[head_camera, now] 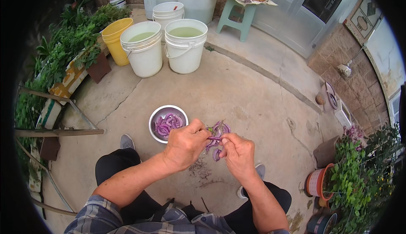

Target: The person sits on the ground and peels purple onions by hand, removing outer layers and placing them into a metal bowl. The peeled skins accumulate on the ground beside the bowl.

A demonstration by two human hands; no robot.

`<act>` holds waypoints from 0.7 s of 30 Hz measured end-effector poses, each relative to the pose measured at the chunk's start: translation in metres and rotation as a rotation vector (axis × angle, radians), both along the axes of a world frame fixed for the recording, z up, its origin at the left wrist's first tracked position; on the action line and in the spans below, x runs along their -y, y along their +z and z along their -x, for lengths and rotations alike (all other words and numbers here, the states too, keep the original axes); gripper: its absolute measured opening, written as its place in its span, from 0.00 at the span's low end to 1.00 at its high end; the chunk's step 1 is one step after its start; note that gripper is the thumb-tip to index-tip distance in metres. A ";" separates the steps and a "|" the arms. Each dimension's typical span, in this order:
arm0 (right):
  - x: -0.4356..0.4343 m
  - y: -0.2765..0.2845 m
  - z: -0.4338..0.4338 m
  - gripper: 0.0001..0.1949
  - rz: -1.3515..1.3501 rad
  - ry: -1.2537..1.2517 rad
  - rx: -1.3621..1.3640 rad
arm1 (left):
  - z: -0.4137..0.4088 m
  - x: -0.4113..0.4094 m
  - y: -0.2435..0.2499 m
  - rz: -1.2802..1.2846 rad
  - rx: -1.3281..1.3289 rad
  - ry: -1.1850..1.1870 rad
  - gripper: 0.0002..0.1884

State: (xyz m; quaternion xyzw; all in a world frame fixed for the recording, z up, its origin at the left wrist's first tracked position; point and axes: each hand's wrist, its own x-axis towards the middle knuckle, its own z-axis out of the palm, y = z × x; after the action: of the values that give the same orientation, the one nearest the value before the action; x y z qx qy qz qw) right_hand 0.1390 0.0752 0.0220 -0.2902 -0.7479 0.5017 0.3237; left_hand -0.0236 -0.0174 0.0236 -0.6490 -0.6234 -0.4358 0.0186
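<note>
My left hand [189, 145] and my right hand [236, 151] pinch the two ends of one purple bean pod [215, 138], held level between them. Below the hands, more purple bean pods [217, 154] lie in a loose pile on the concrete, partly covered by my fingers. A steel bowl [153, 134] stands left of the pile, and my left hand covers part of its right side from this view. Several purple pods [168, 124] rest inside it. Dry brown scraps [199, 170] are scattered on the ground beneath my wrists.
White buckets of greenish water [144, 56] [186, 55] and a yellow bucket [115, 47] stand ahead. Beyond a low concrete step [269, 77], a green stool [236, 18] bears a spread of dried material. Potted plants [352, 177] line the right; a metal frame [60, 133] juts in from the left.
</note>
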 end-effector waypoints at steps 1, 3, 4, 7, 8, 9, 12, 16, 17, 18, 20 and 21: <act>0.000 0.000 0.000 0.07 0.009 0.002 0.002 | 0.001 0.000 -0.003 0.024 -0.010 -0.013 0.12; 0.001 -0.002 0.001 0.07 0.026 0.007 0.006 | 0.001 0.000 -0.007 0.067 -0.028 -0.024 0.12; 0.001 -0.001 0.001 0.07 0.063 0.011 0.029 | -0.001 0.001 -0.008 0.085 -0.036 -0.021 0.12; 0.002 -0.002 0.000 0.07 0.095 0.015 0.100 | -0.004 0.001 -0.009 0.105 -0.061 -0.013 0.11; 0.000 -0.004 0.000 0.07 0.052 0.014 0.122 | -0.005 0.001 -0.008 0.105 -0.069 -0.011 0.11; -0.002 -0.007 0.000 0.07 0.009 0.014 0.143 | -0.005 0.001 -0.008 0.104 -0.071 -0.012 0.11; -0.006 -0.009 -0.002 0.07 0.066 0.043 0.138 | -0.005 0.001 -0.007 0.101 -0.066 -0.022 0.11; -0.004 -0.009 -0.002 0.07 0.161 0.060 0.102 | -0.005 0.001 -0.005 0.099 -0.062 -0.028 0.12; -0.004 -0.009 -0.002 0.07 0.176 0.058 0.100 | -0.005 0.001 -0.005 0.098 -0.067 -0.023 0.12; -0.004 -0.009 -0.002 0.07 0.192 0.057 0.099 | -0.005 0.002 -0.006 0.080 -0.076 -0.017 0.12; -0.004 -0.003 0.000 0.08 0.371 0.063 0.106 | -0.004 0.003 -0.006 0.045 -0.094 -0.003 0.11; -0.004 0.001 0.000 0.08 0.460 0.061 0.109 | -0.004 0.003 -0.005 0.041 -0.087 -0.001 0.11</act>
State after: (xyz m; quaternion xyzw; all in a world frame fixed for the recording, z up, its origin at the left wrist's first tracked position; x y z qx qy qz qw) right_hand 0.1395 0.0792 0.0231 -0.3602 -0.6389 0.6519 0.1927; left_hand -0.0196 -0.0199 0.0184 -0.6679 -0.6304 -0.3943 0.0321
